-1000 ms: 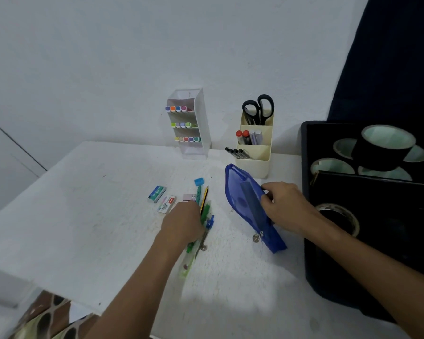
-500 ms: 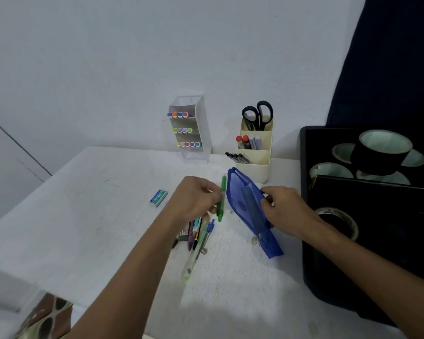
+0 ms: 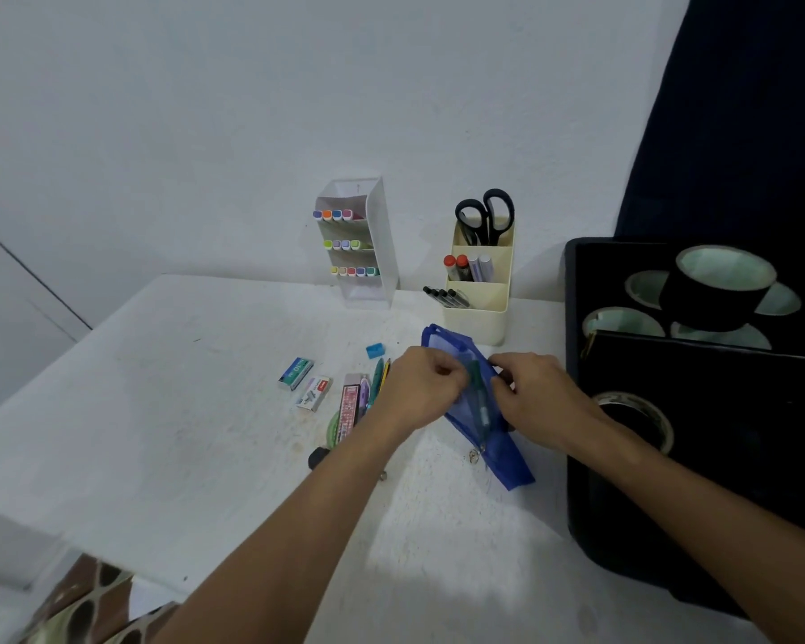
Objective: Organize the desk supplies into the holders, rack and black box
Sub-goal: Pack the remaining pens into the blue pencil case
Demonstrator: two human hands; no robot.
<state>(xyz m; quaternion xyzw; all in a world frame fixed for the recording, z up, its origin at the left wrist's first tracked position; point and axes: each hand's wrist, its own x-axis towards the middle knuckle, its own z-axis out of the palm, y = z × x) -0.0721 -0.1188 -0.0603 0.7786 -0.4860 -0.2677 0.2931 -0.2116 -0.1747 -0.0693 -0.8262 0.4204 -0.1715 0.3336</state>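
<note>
Green pen (image 3: pixel 477 388) now inside blue pouch (image 3: pixel 507 462)

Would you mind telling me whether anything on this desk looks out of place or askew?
Yes: several supplies lie loose in a heap on the table left of the blue mesh pouch, including two small boxes, a blue sharpener and pencils. The black pens stick out sideways from the cream holder.

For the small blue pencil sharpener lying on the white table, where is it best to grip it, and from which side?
Probably from above, pinching the two long sides of the small blue pencil sharpener. It lies flat and low on the white table, apart from the pens, so its sides are free.
</note>
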